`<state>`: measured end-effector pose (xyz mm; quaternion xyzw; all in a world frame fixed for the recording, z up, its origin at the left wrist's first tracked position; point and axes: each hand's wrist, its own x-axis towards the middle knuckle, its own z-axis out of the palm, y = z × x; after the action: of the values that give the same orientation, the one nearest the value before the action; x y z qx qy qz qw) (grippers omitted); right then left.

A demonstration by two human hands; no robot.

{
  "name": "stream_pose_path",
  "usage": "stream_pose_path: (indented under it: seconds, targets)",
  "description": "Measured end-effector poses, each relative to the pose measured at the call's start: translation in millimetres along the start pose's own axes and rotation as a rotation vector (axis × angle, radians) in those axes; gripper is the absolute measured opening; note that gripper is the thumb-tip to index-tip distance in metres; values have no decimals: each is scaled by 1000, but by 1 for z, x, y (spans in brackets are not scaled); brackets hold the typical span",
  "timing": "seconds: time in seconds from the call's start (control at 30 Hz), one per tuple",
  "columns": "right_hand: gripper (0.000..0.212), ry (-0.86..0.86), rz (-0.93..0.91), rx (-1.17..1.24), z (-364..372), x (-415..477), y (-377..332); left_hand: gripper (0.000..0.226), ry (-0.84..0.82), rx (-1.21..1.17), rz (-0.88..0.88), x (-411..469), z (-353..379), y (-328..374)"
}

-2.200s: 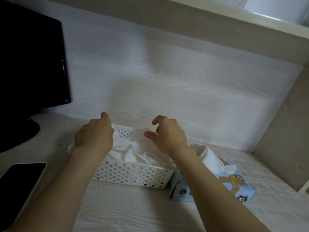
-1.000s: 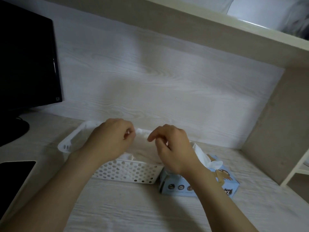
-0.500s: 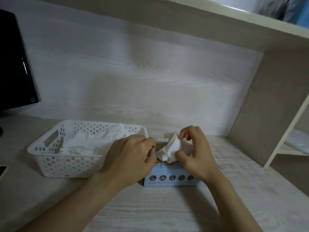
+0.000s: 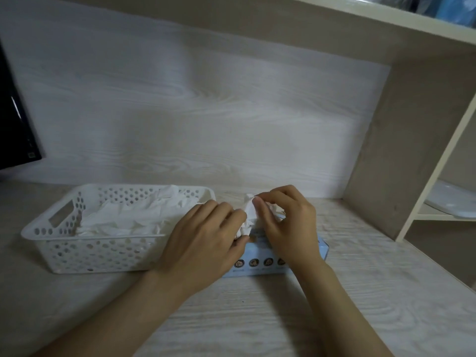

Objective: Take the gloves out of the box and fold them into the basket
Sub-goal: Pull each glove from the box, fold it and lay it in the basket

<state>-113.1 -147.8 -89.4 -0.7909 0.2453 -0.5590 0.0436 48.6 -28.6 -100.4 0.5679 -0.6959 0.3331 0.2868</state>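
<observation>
Right fingers: your thumb and forefinger pinch the top of a white glove, and the other fingers curl behind it.
Left fingers: curled, with the thumb tucked below, they grip the glove's lower, crumpled end.
Right hand: it sits over the box at 3 o'clock of the glove.
Left hand: at 9 o'clock of the glove, it overlaps the basket's right end.
Glove: it stands bunched and upright over the box top, between your hands.
Box: pale blue, it lies on the desk just beside the basket at its 3 o'clock.
Basket: white and perforated, it holds a heap of white gloves.
Change: a second ago both hands were over the basket; now they are at the box, the same pinch as half a second ago.
Monitor: it has slid further to the view's 9 o'clock edge.
</observation>
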Motion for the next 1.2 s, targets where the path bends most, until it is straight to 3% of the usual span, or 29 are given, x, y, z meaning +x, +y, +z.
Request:
stream_pose_path:
  seconds: [0.47, 0.77, 0.87, 0.93, 1.1, 1.2]
  targets:
    - [14, 256, 210, 219, -5, 5, -22, 54, -232, 173, 26, -4, 0, 7]
    - [15, 584, 335, 178, -20, 11, -22, 48, -233, 162, 44, -4, -1, 6]
    - [16, 612, 353, 205, -25, 11, -25, 42, -212, 120, 15, -2, -5, 8]
    - [20, 535, 366, 254, -25, 10, -27, 41, -147, 58, -28, -1, -9, 9]
    - [20, 10, 547, 636, -24, 8, -31, 47, -10, -130, -89, -1, -15, 8]
    - [19, -147, 598, 846, -27, 9, -34, 57, 108, -165, -143, -1, -19, 6]
